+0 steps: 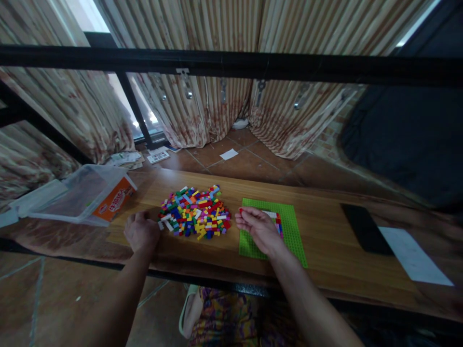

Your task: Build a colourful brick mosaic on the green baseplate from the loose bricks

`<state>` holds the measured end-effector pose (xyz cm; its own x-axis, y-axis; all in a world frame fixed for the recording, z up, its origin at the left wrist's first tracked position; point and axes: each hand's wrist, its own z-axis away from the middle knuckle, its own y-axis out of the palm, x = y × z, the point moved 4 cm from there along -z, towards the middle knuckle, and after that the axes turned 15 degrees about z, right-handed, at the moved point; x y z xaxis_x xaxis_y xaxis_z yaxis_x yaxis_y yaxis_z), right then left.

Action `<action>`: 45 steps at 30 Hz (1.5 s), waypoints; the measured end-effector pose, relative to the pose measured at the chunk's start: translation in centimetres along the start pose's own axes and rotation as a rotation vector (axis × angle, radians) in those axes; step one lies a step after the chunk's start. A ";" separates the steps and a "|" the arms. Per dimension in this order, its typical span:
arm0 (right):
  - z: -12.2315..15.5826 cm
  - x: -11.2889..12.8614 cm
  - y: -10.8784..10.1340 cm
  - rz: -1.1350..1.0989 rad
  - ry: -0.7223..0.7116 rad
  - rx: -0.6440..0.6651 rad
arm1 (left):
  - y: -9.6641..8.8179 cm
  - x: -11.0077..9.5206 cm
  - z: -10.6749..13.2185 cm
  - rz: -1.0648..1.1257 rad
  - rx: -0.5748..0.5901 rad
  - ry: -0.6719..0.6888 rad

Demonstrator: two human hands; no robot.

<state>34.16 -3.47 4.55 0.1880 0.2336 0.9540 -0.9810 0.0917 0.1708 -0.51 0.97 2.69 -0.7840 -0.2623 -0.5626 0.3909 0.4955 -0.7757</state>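
A heap of small coloured bricks [195, 218] lies in the middle of the wooden table [325, 226]. My left hand [142, 232] rests on the table just left of the heap, fingers curled, and nothing shows in it. My right hand [257, 229] hovers over the left part of a green baseplate [289, 226], fingers pinched on a small red brick [240, 210]. A short strip of joined bricks [278, 222] sits on the plate beside that hand.
A clear plastic tub [77, 195] with an orange label lies tipped at the table's left. A black phone [365, 227] and a white sheet [412, 253] lie at the right. A black bar crosses the view above; curtains hang behind.
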 end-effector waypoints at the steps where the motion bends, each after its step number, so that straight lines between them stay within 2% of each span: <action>1: 0.7 0.2 -0.3 -0.040 0.012 -0.005 | -0.1 -0.1 0.0 -0.004 0.012 -0.006; 5: 3.0 0.7 -2.7 -0.036 0.011 -0.095 | -0.3 -0.5 0.0 -0.016 0.045 -0.015; 9: 4.1 0.6 -7.0 0.033 -0.018 -0.240 | -0.4 -0.7 -0.1 -0.015 0.058 -0.031; 14: 3.8 0.5 -12.8 0.091 -0.024 -0.462 | -0.5 -0.9 -0.2 -0.043 0.079 -0.050; 17: 2.9 0.7 -14.5 0.131 -0.038 -0.509 | -0.5 -1.0 -0.3 -0.045 0.100 -0.079; 23: 1.0 0.3 -15.1 0.359 -0.059 -0.465 | -0.4 -0.9 -0.4 -0.040 0.107 -0.093; 26: 0.1 0.8 -14.9 0.617 -0.107 -0.400 | -0.3 -0.8 -0.4 -0.040 0.110 -0.088; 31: -0.3 3.1 -13.6 1.177 -0.278 -0.344 | -0.3 -0.7 -0.4 -0.047 0.095 -0.065; 34: -0.4 3.8 -12.8 1.361 -0.306 -0.323 | -0.4 -0.8 -0.3 -0.039 0.087 -0.060; 40: -0.6 3.7 -12.6 1.429 -0.264 -0.299 | -0.5 -1.1 -0.3 -0.046 0.092 -0.063; 45: -1.0 3.0 -13.1 1.241 -0.218 -0.247 | -0.6 -1.3 -0.2 -0.052 0.105 -0.078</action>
<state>47.60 -3.00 4.90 -0.8758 0.1314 0.4644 -0.4528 0.1093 -0.8849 0.16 1.19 3.91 -0.7663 -0.3508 -0.5383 0.4024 0.3911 -0.8277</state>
